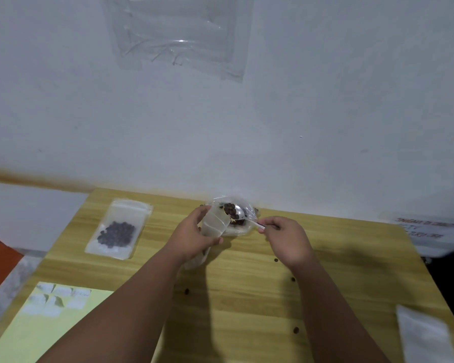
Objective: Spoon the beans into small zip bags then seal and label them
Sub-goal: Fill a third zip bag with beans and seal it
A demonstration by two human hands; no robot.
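Single view: head-worn cam, wide-angle. Looks fwd & down across the table (247, 297) toward the wall (325, 113), which fills the upper half. Forearms come in from the bottom edge. Left hand (194, 237) & right hand (286, 239) sit mid-frame, near the table's far edge, at arm's reach.

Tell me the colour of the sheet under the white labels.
Pale yellow; the sheet shows best in the head view.

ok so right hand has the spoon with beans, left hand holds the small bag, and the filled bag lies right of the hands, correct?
No. The head view shows the filled bag lying left of the hands. The rest holds: right hand has the spoon with beans, left hand holds the small bag.
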